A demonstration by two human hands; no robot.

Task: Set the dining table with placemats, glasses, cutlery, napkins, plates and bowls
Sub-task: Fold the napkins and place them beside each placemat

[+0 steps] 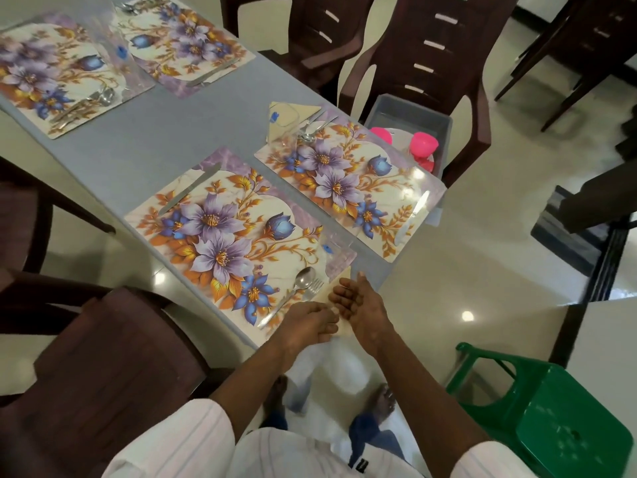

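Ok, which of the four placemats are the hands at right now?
The nearest placemat, at the table's near edge. The left hand and right hand are at its corner beside the spoon; the other three lie farther up the table.

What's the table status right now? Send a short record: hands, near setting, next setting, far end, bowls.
left hand: fingers resting on the napkin at the near placemat's corner
right hand: fingers curled beside the same napkin, grip unclear
near placemat: knife, spoon, fork, glass
next placemat: second glass, folded napkin, cutlery set
far placemats: two, flat on the table
pink bowls: in grey tub on a chair; none on the table
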